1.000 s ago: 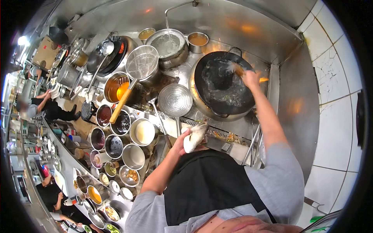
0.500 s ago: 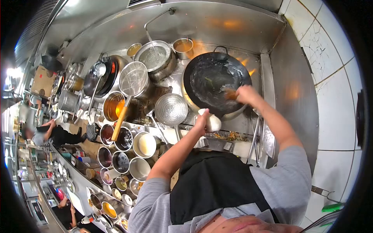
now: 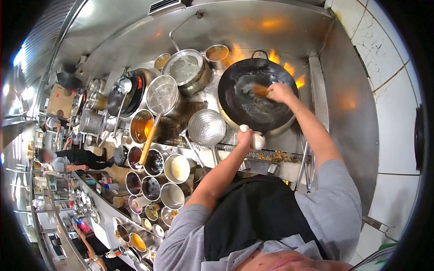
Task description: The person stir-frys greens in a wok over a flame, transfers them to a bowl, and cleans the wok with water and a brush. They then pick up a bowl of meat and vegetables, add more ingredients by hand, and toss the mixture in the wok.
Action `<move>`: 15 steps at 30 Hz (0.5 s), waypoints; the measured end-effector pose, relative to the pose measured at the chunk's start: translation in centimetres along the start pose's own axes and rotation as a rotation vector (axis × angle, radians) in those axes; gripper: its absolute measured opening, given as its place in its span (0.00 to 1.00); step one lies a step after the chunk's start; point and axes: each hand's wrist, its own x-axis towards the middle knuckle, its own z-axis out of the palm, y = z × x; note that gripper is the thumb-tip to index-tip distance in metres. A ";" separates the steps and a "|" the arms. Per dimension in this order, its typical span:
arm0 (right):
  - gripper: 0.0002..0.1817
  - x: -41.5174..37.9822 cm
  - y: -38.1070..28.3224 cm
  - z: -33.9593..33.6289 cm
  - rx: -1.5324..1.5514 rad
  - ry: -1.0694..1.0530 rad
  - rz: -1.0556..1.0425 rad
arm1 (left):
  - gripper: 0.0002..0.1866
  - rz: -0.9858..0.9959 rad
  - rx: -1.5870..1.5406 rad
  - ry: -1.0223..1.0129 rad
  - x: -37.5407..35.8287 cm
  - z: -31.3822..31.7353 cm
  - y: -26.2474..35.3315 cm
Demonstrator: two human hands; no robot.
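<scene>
A large black wok (image 3: 235, 106) sits on the burner, with some water moving in its bowl. My right hand (image 3: 281, 94) is closed around a brown brush (image 3: 259, 91), blurred by motion, whose end is against the inside of the wok. At the wok's near edge, my left hand (image 3: 244, 137) is closed on a bundled white cloth (image 3: 257, 141). Any wok handle under the cloth is hidden. A perforated ladle (image 3: 207, 128) lies just left of my left hand.
Flames (image 3: 289, 68) rise behind the wok's far and right rim. Left of it stand a water pot with a strainer (image 3: 183, 67), a wire skimmer (image 3: 162, 94) and an oil pot (image 3: 141, 126). Several sauce pots (image 3: 176, 168) stand nearer. Another person (image 3: 77, 159) is at the far left.
My right hand and the brush have swept left and up across the wok. The flames behind the wok have grown larger. My left hand stays on the cloth; the whole view has shifted slightly.
</scene>
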 end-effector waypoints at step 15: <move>0.20 -14.1 -7.3 6.7 0.383 0.062 -0.190 | 0.22 0.339 0.279 -0.025 3.6 -9.4 1.1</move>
